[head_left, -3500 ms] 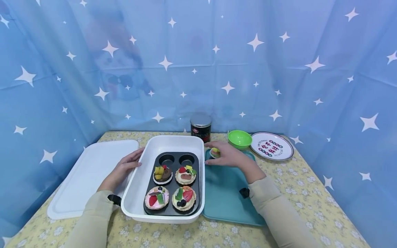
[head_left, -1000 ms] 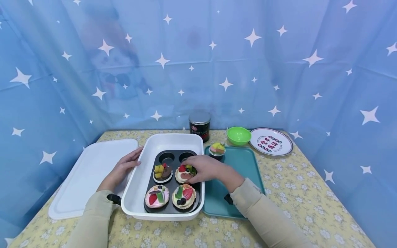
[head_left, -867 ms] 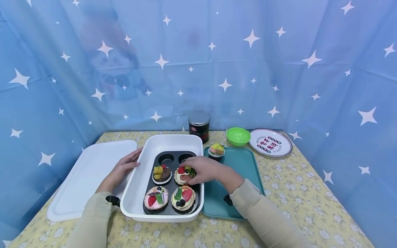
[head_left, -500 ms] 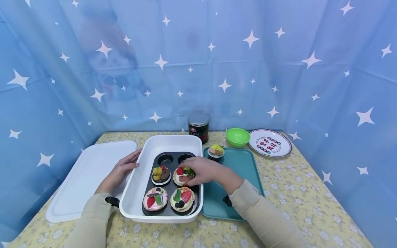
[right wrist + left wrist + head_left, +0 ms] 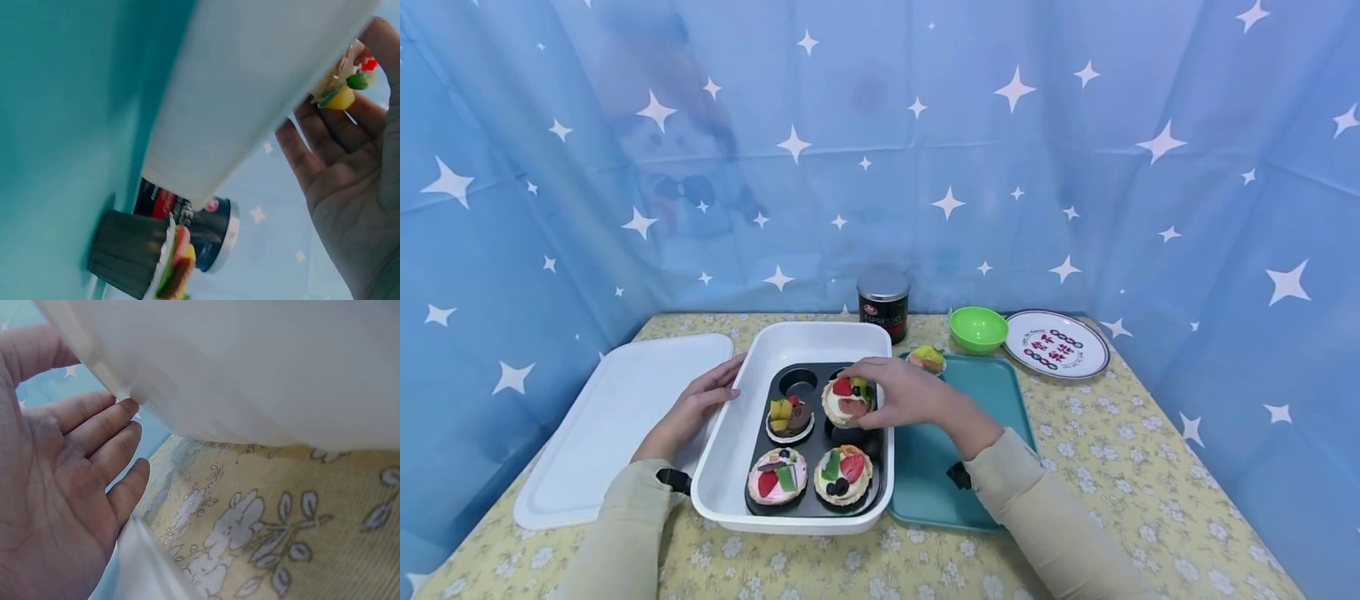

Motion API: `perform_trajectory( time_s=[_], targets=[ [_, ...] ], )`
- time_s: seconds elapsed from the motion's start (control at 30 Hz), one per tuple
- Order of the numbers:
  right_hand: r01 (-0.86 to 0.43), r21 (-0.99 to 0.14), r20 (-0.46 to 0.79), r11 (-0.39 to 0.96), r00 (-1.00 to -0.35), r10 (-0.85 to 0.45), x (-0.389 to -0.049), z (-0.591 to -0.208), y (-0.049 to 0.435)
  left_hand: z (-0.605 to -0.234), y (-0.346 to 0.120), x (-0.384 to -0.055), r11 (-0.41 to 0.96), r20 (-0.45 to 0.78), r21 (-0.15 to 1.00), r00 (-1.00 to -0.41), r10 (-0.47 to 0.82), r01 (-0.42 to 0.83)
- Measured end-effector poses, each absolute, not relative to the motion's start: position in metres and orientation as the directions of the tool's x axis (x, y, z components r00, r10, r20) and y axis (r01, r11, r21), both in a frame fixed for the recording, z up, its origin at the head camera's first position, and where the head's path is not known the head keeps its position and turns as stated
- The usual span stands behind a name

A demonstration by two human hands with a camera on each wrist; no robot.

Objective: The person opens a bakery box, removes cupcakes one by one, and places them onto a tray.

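One tart | between right-hand fingers | above muffin tin

Bright, even head view, white box blurred at 1 o'clock in left wrist view, dimmer right wrist view, right hand shaded

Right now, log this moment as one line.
right hand: holds fruit tart above muffin pan; left hand: at side of white bin; yellow-topped cupcake: on teal tray

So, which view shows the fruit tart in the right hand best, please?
Head, because the fruit tart faces that camera, mostly uncovered. Right wrist shows part of it behind the white tub; left wrist, none.
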State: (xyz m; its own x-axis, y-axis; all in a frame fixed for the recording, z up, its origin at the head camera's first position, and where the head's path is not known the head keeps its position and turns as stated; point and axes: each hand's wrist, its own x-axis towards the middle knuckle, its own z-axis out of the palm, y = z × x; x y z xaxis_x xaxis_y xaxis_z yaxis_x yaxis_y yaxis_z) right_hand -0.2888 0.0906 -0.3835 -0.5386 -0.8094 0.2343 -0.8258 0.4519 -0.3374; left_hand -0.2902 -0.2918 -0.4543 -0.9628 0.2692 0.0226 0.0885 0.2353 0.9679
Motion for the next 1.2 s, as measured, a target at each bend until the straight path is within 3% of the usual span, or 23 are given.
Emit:
perform_trajectory(
  time_s=[0.53,0.83,1.2],
  targets=[
    [-0.792,-0.393,0.294,0.468,-0.59,-0.752,-0.301,-0.357,0.139,-0.453,-0.291,-0.289,0.251,0.014,0.965,-0.965,0.261,0.082],
    [-0.735,-0.416,0.349,0.535,-0.672,-0.653,-0.308,-0.365,0.181,-0.453,-0.291,-0.288,0.258,0.01,0.963,-0.967,0.253,0.078],
    [-0.643,-0.488,0.324,0.591,-0.762,-0.561,-0.317,-0.369,0.216,-0.45,-0.292,-0.288,0.256,0.015,0.963,-0.965,0.262,0.085]
  ],
)
